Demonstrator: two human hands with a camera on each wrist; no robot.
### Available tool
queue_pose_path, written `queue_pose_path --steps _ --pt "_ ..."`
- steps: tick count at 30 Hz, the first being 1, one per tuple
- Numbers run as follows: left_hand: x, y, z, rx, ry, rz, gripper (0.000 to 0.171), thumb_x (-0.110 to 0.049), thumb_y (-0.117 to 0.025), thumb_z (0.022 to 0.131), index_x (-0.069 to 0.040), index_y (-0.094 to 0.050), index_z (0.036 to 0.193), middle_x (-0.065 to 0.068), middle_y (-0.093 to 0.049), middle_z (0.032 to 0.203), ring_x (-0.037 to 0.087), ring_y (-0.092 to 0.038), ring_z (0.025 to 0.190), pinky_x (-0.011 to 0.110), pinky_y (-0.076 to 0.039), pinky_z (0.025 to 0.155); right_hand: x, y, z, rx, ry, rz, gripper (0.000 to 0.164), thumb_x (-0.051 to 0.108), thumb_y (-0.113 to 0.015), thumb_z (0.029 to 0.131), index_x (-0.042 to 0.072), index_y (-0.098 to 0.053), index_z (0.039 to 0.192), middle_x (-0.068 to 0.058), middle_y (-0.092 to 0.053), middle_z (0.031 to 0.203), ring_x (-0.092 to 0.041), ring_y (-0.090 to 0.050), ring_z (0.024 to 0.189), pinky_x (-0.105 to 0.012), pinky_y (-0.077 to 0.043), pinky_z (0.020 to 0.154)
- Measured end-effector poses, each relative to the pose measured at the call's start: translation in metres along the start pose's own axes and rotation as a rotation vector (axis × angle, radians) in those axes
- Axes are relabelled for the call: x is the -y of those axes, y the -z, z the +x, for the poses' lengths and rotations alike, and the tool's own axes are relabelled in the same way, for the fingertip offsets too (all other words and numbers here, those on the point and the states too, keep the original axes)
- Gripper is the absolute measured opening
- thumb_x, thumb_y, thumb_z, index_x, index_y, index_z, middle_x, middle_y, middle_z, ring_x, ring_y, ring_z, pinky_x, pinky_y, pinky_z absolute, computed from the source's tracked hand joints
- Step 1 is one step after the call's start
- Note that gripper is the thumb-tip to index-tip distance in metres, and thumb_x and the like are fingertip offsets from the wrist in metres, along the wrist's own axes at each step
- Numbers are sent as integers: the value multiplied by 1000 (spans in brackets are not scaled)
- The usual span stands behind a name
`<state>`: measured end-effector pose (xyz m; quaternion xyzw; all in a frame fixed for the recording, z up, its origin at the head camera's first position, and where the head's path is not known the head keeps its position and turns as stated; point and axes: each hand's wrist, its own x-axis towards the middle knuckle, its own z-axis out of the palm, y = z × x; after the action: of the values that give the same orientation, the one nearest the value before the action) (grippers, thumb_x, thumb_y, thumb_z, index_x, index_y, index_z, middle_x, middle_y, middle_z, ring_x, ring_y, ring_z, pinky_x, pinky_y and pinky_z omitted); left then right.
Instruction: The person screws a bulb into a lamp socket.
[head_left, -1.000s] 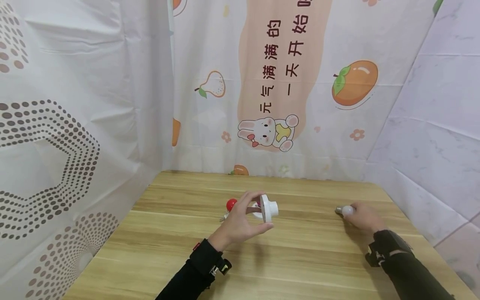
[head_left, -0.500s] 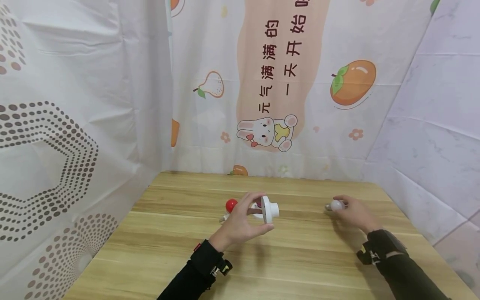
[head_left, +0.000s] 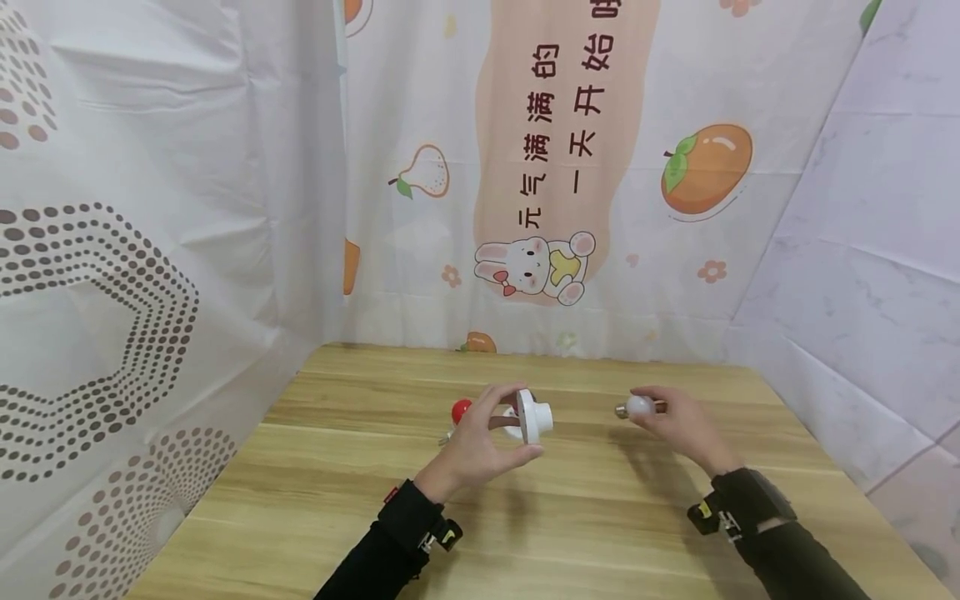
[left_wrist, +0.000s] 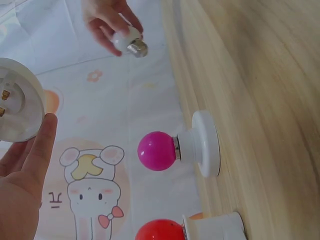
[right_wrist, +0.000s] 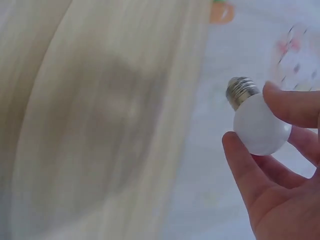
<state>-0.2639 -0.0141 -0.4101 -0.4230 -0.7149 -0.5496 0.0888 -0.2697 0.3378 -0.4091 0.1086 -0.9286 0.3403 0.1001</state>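
My left hand (head_left: 480,442) grips a round white lamp socket (head_left: 534,417) by its wide base, above the table, with the narrow collar facing right. Brass contacts show on the underside of that socket (left_wrist: 17,107) in the left wrist view. Off to the right, my right hand (head_left: 686,425) pinches a white light bulb (head_left: 641,406) by its globe, and the metal screw base points left toward the socket. The right wrist view has thumb and fingers around the bulb (right_wrist: 260,125), with its thread bare. Bulb and socket are apart, both off the table.
Behind the left hand, a magenta bulb (left_wrist: 157,151) sits in a white socket (left_wrist: 206,145) standing on the wooden table (head_left: 337,492). Beside it a red bulb (head_left: 461,410) is in another white fitting (left_wrist: 217,227). Printed curtains (head_left: 420,275) line the back and sides.
My right hand has carried the white bulb leftward and slightly up, closer to the socket. The left hand and its socket have stayed almost in place.
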Motion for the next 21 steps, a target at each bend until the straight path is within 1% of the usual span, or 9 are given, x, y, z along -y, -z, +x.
queue_pose_path --steps 3,5,9,13,18,21 --pt "1 2 0 -14 -23 -13 77 -9 -86 82 -16 -45 146 4 -54 132 24 -55 121 36 -56 95 20 -6 -1 -15 42 11 47 16 -74 95 -4 -61 135 -30 -62 126 -45 -64 110 -34 -57 73" --pt "0 3 0 -20 -33 -22 76 -7 -86 82 -15 -46 145 6 -55 132 25 -55 120 39 -56 94 31 -9 -1 -27 73 40 47 15 -74 94 -4 -61 135 -29 -62 127 -45 -64 111 -33 -58 74" --pt "0 3 2 -19 -27 -40 74 -7 -85 82 -12 -46 145 8 -55 131 27 -55 121 41 -56 95 52 -14 -2 -45 128 109 44 11 -74 94 -3 -62 134 -25 -62 128 -43 -63 112 -35 -59 81" --pt "-1 2 2 -13 -6 -50 74 -8 -85 82 -14 -46 145 6 -54 130 26 -54 121 40 -56 96 68 -18 -6 -52 181 177 42 5 -72 94 -2 -63 134 -22 -63 127 -37 -62 113 -35 -58 89" --pt "-2 2 3 -17 13 -46 74 -11 -85 83 -17 -47 145 5 -53 130 24 -54 123 38 -55 96 85 -20 -11 -39 200 267 42 5 -72 94 1 -62 135 -18 -62 128 -32 -62 113 -28 -56 90" --pt "-2 3 4 -18 17 -47 74 -12 -85 83 -16 -46 146 5 -53 131 25 -54 123 38 -55 96 93 -19 -15 -23 209 310 43 6 -71 95 2 -61 136 -16 -62 127 -31 -62 113 -27 -56 89"
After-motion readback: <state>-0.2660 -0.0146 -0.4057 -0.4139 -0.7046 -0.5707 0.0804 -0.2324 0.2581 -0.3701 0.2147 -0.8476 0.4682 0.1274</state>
